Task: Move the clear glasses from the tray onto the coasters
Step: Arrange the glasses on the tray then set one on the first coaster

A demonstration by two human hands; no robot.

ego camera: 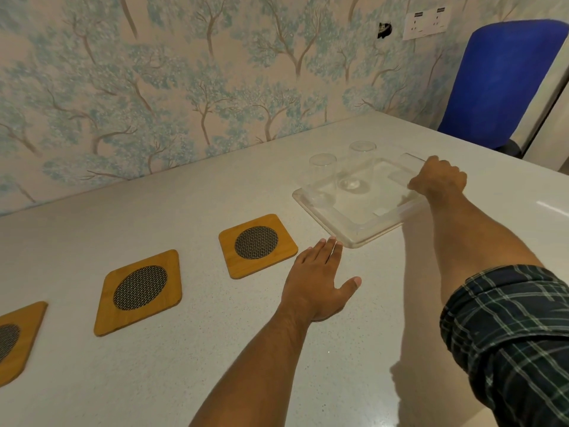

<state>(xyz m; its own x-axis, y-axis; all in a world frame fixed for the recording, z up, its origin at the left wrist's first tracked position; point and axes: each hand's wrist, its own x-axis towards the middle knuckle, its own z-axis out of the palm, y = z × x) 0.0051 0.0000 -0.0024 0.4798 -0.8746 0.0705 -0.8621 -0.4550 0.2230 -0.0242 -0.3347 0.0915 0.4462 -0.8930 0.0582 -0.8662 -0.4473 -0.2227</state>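
**Operator:** Status of both hands and the load?

**Supervisor:** The right hand (438, 177) is curled closed over the far right rim of the clear tray (354, 232). The left hand (318, 280) lies palm down on the bench (215, 365), fingers together and thumb out, holding nothing; its fingertips sit just beside the tray's near corner. Two clear glasses remain on the tray: the left glass (321, 177) at the far left edge and the rear glass (358, 167) just to its right. A third may stand near the right hand, but transparency against the tray makes that uncertain.

**Operator:** And the targets?

**Supervisor:** Three wooden coasters with mesh centres lie in a row left of the tray: the nearest coaster (258, 244), the middle coaster (140, 291), and the far coaster (12, 340), partly cut off by the frame. All are vacant, so no transfer is complete.

**Operator:** Procedure for the step in hand?

**Supervisor:** Judged as tray steadying before the first pick. Keep the right hand braced on the rim so the tray cannot slide. Bring the left hand over the rim, grip one glass around its wall, lift straight up to clear the lip, then centre it on a mesh disc. Avoid brushing the neighbouring glass.
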